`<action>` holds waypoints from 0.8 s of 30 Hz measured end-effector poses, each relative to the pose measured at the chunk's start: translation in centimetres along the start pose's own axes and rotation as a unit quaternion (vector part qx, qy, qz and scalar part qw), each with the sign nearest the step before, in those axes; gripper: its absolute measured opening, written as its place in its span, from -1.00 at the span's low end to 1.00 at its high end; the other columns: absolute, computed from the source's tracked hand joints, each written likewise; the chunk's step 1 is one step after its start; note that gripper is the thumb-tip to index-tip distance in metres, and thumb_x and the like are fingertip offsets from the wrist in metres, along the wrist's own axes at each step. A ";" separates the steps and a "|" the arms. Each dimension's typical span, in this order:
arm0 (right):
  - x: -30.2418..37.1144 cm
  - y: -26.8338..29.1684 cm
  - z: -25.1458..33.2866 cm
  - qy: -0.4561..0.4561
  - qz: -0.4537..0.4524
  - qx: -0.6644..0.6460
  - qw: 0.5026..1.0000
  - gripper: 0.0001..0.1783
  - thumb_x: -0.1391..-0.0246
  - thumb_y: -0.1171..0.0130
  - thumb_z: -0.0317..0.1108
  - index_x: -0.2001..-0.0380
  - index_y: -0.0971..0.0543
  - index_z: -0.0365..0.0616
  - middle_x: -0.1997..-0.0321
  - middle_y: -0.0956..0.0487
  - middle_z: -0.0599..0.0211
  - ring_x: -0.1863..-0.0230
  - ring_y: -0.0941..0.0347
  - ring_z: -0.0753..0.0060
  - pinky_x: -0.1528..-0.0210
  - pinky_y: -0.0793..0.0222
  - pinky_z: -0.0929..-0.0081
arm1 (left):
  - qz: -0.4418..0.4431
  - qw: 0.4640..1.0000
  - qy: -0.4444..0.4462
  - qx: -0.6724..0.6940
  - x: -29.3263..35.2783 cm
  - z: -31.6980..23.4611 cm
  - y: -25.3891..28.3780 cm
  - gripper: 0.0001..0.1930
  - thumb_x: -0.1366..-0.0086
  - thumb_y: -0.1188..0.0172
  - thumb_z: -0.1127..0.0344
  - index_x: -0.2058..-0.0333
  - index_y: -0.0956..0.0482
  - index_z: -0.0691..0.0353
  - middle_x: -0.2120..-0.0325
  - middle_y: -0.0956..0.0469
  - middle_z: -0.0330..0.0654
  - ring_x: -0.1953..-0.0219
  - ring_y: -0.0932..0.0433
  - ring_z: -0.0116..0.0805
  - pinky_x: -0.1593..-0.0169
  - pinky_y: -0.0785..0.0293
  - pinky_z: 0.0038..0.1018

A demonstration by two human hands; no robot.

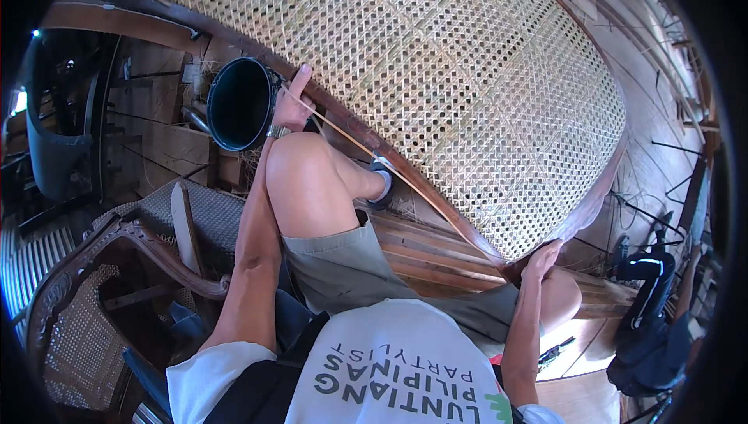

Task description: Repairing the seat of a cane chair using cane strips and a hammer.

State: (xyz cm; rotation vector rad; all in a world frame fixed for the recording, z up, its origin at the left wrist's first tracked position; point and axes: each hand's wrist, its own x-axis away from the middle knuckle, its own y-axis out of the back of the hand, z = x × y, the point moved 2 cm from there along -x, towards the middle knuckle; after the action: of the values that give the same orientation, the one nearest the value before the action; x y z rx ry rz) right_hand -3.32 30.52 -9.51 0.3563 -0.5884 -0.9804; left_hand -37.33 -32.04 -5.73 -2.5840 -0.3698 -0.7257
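Observation:
A large woven cane panel in a dark wooden frame lies slanted in front of me. My left hand is at the frame's left edge, one digit raised against the wood and the others curled. A thin pale cane strip runs from this hand along the frame's near edge, seemingly pinched in it. At the frame's near corner, my right hand is closed around the wood, its fingertips partly hidden. Beside my left hand stands a dark round bucket.
A carved wooden chair frame with cane webbing stands at the left. Wooden slats lie beneath the panel's near edge. Another person is at the right, partly cut off by the rim. Loose cane strands litter the floor.

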 end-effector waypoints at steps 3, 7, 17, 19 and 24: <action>-0.3 0.1 0.5 0.019 -0.019 0.028 0.999 -0.10 -0.62 0.37 0.22 -0.51 -0.21 -0.50 -0.54 -0.33 -0.31 -0.51 -0.30 -0.18 -0.55 -0.15 0.13 | 0.009 1.000 0.004 0.003 0.6 0.9 0.6 -0.66 -0.36 -0.48 -0.09 0.40 -0.55 -0.11 0.69 -0.38 -0.48 0.72 -0.33 -0.60 0.61 -0.19 -0.53; -0.2 0.0 0.8 0.006 -0.030 0.020 0.999 -0.16 -0.63 0.36 0.14 -0.47 -0.27 -0.52 -0.51 -0.36 -0.34 -0.48 -0.33 -0.22 -0.51 -0.20 0.10 | 0.031 0.995 0.043 -0.085 1.0 0.6 1.2 -0.61 -0.43 -0.35 -0.23 0.35 -0.60 -0.09 0.67 -0.42 -0.52 0.76 -0.32 -0.59 0.69 -0.07 -0.57; 1.3 -0.5 1.6 0.022 -0.016 0.221 0.975 -0.30 -0.60 0.46 0.05 -0.21 -0.46 -0.36 -0.20 -0.56 -0.46 -0.27 -0.46 -0.56 -0.34 -0.37 -0.25 | 0.064 0.971 0.221 -0.069 1.8 -0.7 0.4 -0.05 -0.36 -0.19 -0.53 -0.46 -0.37 0.07 -0.34 -0.51 -0.07 -0.29 -0.51 -0.06 -0.37 -0.46 -0.11; 1.1 -0.7 2.3 -0.007 -0.033 0.164 0.986 -0.34 -0.61 0.48 0.00 -0.19 -0.46 -0.35 -0.21 -0.51 -0.52 -0.24 -0.45 -0.63 -0.31 -0.38 -0.30 | 0.177 0.966 0.156 -0.105 0.5 -1.3 2.4 -0.19 -0.45 -0.06 -0.51 -0.30 -0.54 0.09 -0.05 -0.71 -0.10 0.03 -0.70 -0.07 -0.17 -0.61 -0.16; 1.1 -0.9 4.2 0.055 -0.004 0.123 0.991 -0.44 -0.61 0.37 -0.07 -0.26 -0.34 -0.36 -0.19 -0.46 -0.54 -0.15 -0.51 -0.63 -0.26 -0.42 -0.30 | 0.085 0.747 -0.144 -0.644 2.7 -6.4 7.0 -0.42 -0.51 -0.26 -0.14 0.05 -0.72 0.43 0.25 -0.75 -0.18 0.27 -0.67 -0.38 0.15 -0.63 -0.34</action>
State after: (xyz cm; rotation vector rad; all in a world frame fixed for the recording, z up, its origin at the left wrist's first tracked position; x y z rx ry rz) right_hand -6.00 29.04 -6.35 0.6279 -0.6091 -0.8907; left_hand -35.40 -40.78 -1.61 -3.9677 0.5267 -0.5812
